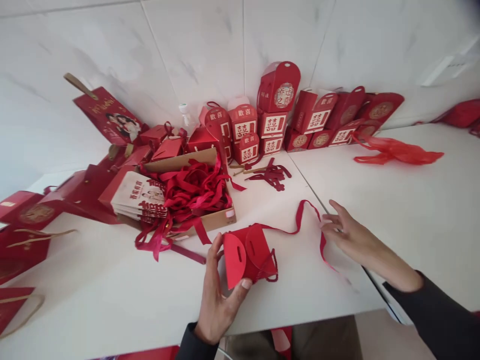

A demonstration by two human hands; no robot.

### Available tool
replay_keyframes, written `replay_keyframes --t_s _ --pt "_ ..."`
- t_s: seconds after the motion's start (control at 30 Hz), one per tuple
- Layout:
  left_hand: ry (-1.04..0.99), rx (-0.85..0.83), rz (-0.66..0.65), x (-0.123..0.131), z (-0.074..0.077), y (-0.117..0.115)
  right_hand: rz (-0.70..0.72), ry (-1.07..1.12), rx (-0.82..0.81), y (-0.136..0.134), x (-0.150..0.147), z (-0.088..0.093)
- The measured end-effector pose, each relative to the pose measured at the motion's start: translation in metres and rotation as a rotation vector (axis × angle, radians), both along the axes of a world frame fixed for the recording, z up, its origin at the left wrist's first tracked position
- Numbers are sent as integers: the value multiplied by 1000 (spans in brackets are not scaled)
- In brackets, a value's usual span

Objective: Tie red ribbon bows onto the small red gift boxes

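Observation:
My left hand [219, 305] grips a small red gift box [235, 260] by its near left side, thumb in front and fingers behind. Two rounded flaps with slots meet on the box's top, and a thin dark red cord loops out at its right side. From behind the box a red ribbon [299, 220] curves to the right over the white table. My right hand [350, 235] pinches this ribbon near its bend, with the index finger raised; the ribbon's tail hangs below, blurred at its end.
A cardboard box [221, 220] heaped with red ribbons [195, 192] and printed cards [137, 195] stands behind left. Dark red cords [272, 174] lie beyond. Stacked candy boxes [275, 125] line the wall. A red plastic bag [397, 151] lies right; red bags [82, 187] crowd the left.

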State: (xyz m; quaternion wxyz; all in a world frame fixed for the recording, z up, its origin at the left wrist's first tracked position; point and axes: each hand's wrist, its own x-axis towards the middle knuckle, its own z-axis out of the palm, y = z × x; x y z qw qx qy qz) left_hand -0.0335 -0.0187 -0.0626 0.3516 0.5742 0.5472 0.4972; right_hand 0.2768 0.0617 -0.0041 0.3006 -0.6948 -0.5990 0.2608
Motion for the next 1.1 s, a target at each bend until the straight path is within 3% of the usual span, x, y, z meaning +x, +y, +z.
replay_keyframes --t_s 0.07,0.2,0.27,0.4,0.5,0.63,0.77,0.87,0.97,1.1 --pt "21 13 -3 0 -1 1 124 -108 48 -9 7 -7" --pt "105 82 -5 1 3 -1 689 -251 13 -29 19 -9" --pt "155 151 -1 2 10 -4 780 -246 -37 -36 22 -12" --pt "278 312 13 9 32 -12 727 -256 -93 -38 22 -20" --pt "490 359 14 16 46 -17 668 -264 -126 -36 19 -19" --pt "728 413 38 24 48 -17 480 -134 -198 -38 9 -6" --pt "680 502 79 29 39 -22 327 132 -200 -38 -8 9" --pt "610 544 70 32 37 -33 328 260 -183 -38 -22 19" --pt "554 575 58 31 42 -39 369 288 -186 -38 -38 28" --pt "587 461 144 25 57 -26 399 324 -216 -39 -60 40"
